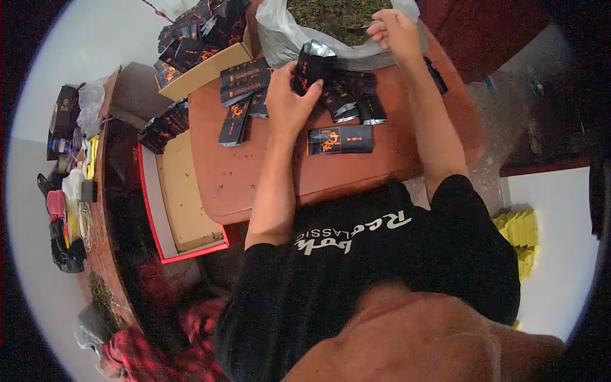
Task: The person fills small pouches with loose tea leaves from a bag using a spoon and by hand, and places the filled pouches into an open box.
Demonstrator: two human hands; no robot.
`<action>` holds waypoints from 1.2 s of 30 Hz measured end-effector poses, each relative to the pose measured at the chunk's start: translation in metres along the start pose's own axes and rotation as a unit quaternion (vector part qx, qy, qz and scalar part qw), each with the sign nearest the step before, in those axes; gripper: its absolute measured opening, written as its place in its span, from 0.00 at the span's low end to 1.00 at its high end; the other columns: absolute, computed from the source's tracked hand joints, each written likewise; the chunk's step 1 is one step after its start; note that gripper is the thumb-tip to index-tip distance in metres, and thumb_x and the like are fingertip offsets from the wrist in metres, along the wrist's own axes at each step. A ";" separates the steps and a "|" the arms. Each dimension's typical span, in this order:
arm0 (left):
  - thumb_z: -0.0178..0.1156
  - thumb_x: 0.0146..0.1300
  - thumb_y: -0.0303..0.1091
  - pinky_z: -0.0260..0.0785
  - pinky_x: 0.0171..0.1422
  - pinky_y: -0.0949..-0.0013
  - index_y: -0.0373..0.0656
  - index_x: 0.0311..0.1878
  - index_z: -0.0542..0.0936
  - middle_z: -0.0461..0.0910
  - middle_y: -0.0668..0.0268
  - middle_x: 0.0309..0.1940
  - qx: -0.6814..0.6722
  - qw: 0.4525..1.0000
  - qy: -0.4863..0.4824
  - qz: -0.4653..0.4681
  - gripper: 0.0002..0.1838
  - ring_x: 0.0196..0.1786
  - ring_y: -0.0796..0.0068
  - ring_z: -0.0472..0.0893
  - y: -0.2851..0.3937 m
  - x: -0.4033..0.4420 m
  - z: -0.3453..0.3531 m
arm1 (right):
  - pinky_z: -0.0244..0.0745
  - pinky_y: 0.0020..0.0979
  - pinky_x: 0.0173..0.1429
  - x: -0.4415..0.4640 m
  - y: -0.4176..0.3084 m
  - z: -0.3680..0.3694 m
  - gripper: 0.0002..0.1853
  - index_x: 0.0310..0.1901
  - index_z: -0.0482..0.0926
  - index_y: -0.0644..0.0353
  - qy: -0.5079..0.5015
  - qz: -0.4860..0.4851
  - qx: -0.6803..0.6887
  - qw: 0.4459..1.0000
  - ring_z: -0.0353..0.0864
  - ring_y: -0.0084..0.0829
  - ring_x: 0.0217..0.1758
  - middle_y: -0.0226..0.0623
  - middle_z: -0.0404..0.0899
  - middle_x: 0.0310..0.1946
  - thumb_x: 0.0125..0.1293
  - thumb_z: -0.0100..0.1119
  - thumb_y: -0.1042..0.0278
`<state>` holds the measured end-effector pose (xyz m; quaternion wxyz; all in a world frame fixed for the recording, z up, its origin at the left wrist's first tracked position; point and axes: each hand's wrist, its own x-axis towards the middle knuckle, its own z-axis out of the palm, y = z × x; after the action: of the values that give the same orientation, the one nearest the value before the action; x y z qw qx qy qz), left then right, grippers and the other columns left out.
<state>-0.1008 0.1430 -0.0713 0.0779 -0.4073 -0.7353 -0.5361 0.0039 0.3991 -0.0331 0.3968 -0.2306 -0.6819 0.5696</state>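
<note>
My left hand [291, 95] is closed around a black tea pouch [313, 65] with orange print. The pouch stands upright, and its silver inner lining shows at the open top. Above the tea leaves, my right hand [396, 37] is closed in a pinch on a thin spoon [358, 28], only partly visible. Dark loose tea leaves [331, 16] fill a white plastic bag [280, 28] at the table's far end. Several black pouches [245, 83] lie around my left hand, and a single flat pouch [340, 139] rests nearer to me.
A cardboard box [207, 70] heaped with black pouches stands at the table's left. Below it sits a red-edged box [181, 197] with crumbs inside. The brown table [382, 159] has a rounded edge. A cluttered shelf [98, 210] runs along the left; yellow packets [519, 235] are at right.
</note>
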 end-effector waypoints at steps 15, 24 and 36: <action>0.75 0.50 0.39 0.73 0.56 0.63 0.39 0.54 0.79 0.81 0.57 0.45 0.014 1.000 0.003 0.005 0.28 0.49 0.60 0.82 -0.001 0.000 0.000 | 0.67 0.22 0.20 -0.032 -0.062 0.017 0.16 0.40 0.76 0.62 -0.139 0.039 0.026 0.989 0.74 0.21 0.17 0.32 0.79 0.21 0.77 0.47 0.58; 0.76 0.49 0.39 0.73 0.55 0.62 0.39 0.54 0.78 0.80 0.56 0.47 -0.010 1.000 0.006 0.012 0.29 0.49 0.60 0.81 -0.004 0.000 0.002 | 0.77 0.41 0.32 -0.077 -0.081 0.061 0.08 0.44 0.78 0.57 -0.179 -0.322 -0.302 0.879 0.83 0.44 0.27 0.41 0.82 0.26 0.71 0.52 0.64; 0.75 0.48 0.40 0.71 0.58 0.57 0.40 0.52 0.78 0.79 0.54 0.44 -0.071 0.996 0.041 0.037 0.28 0.51 0.52 0.79 0.002 -0.001 -0.008 | 0.78 0.25 0.41 -0.112 -0.096 0.026 0.12 0.50 0.81 0.58 0.021 -0.199 -0.238 0.950 0.85 0.22 0.36 0.37 0.86 0.35 0.76 0.51 0.62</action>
<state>-0.1018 0.1357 -0.0670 0.0992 -0.4164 -0.6761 -0.5997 0.0612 0.2745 0.0271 0.4499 -0.1905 -0.8210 0.2954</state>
